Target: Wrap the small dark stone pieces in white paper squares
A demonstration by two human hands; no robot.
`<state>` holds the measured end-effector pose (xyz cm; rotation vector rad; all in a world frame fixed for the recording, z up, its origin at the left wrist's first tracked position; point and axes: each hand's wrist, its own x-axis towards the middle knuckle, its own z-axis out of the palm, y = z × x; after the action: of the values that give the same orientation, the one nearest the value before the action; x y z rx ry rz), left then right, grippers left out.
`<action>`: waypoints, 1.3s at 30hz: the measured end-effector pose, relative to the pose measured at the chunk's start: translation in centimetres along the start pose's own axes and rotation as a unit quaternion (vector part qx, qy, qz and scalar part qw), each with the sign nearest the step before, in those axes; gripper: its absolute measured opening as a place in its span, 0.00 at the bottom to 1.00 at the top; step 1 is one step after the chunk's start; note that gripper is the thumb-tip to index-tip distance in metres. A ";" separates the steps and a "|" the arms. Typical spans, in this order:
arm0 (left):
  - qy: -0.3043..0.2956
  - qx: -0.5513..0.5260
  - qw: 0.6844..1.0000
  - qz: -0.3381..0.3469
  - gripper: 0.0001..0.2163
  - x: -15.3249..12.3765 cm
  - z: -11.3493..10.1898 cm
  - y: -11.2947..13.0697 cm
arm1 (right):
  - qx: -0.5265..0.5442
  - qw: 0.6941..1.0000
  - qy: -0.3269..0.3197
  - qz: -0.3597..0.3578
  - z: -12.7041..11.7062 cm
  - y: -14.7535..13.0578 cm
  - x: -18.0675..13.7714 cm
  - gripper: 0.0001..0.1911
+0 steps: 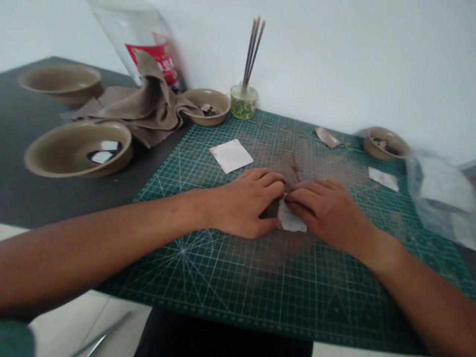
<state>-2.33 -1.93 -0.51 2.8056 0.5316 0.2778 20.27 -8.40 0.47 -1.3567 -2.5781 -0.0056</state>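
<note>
A small whitish piece of paper (292,218) lies on the green cutting mat (223,277) between my hands. At its left edge is my left hand (249,203), its thumb by the near corner and its bent fingers at the far end. My right hand (327,210) presses its fingertips together on the paper's upper part, from the right. The fingertips of both hands nearly meet and hide the far end of the paper. Beyond my left hand lies a white square sheet (232,155). Brown powder is smeared over the mat around the paper.
Bowls (76,171) stand at left, one with white pieces inside, beside a brown cloth (130,109). A small bowl (208,119), a jar with sticks (244,101) and a large clear container (130,29) are behind. At right are another bowl (385,151), paper scraps (383,178) and a plastic bag (427,213).
</note>
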 end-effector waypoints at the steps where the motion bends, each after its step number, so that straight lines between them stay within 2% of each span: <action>1: -0.001 0.000 1.000 -0.002 0.20 0.0 0.0 0.0 | -0.001 1.000 -0.006 0.011 -0.2 0.2 0.0 0.08; 6: -0.002 0.003 1.000 0.002 0.20 0.0 0.0 0.0 | 0.089 0.991 -0.083 -0.062 -0.8 0.2 -0.5 0.07; 8: -0.003 0.003 1.000 0.005 0.20 0.1 0.0 0.0 | 0.090 0.992 -0.069 -0.063 -0.5 -0.3 -0.4 0.07; 12: -0.004 0.002 1.000 -0.004 0.20 0.1 -0.1 0.1 | 0.035 0.999 -0.017 0.004 -0.2 0.2 -0.2 0.06; 17: -0.001 -0.002 1.000 0.002 0.20 0.0 0.0 0.1 | 0.083 0.992 -0.069 -0.058 -0.4 0.3 -0.4 0.06; 19: 0.001 -0.005 1.000 0.006 0.19 0.0 0.0 0.0 | 0.073 0.995 -0.045 -0.056 -0.1 -0.2 -0.1 0.07; 22: 0.007 -0.006 1.000 -0.001 0.20 0.0 0.0 0.0 | 0.038 0.999 -0.004 -0.013 0.1 -0.4 0.3 0.07; 24: 0.006 -0.006 1.000 -0.006 0.20 0.0 0.0 0.0 | 0.046 0.999 -0.026 -0.010 -0.2 -0.1 0.1 0.07; 28: 0.002 -0.006 1.000 0.000 0.20 0.0 0.0 0.0 | 0.098 0.989 -0.093 -0.068 -0.7 0.0 -0.4 0.06; 30: 0.004 -0.004 1.000 0.003 0.20 0.0 0.0 0.0 | 0.086 0.991 -0.075 -0.065 -0.6 -0.1 -0.3 0.06; 33: 0.005 0.001 1.000 -0.001 0.20 0.0 0.1 0.0 | 0.044 0.998 -0.035 -0.013 -0.5 0.3 -0.1 0.06; 35: 0.004 0.003 1.000 -0.003 0.21 0.0 0.1 0.0 | 0.049 0.997 -0.051 -0.008 -0.8 0.7 -0.3 0.06; 37: 0.003 0.003 1.000 0.000 0.21 0.0 0.1 0.0 | 0.080 0.992 -0.089 -0.038 -1.1 0.7 -0.4 0.06; 39: 0.004 0.002 1.000 0.004 0.20 0.0 0.1 0.0 | 0.099 0.988 -0.100 -0.066 -1.0 0.3 -0.5 0.06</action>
<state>-2.32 -1.97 -0.65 2.8128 0.5242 0.2911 21.00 -8.71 1.31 -1.1670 -2.7405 0.3723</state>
